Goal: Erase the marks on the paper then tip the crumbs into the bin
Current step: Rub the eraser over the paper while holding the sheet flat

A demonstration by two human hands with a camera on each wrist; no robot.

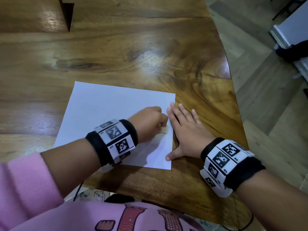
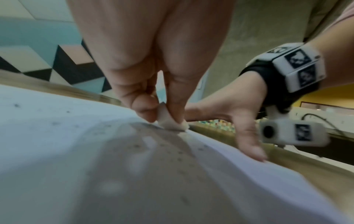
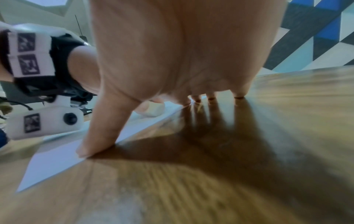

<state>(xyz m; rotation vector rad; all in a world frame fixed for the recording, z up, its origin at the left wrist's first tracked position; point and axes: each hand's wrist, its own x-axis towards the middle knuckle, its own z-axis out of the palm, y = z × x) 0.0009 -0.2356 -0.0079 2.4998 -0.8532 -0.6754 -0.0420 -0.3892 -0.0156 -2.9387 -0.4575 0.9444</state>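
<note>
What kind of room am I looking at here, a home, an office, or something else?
Probably a home living or dining area: a big live-edge wooden table, herringbone wood flooring, and a geometric patterned wall behind.

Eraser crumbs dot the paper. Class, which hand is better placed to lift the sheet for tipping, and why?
Probably the right hand: open, thumb already on the paper at its edge. The left hand is busy pinching the eraser against the sheet.

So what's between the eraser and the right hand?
Only a thin strip of bare paper edge separates the eraser from the right hand, clearest in the head view.
</note>
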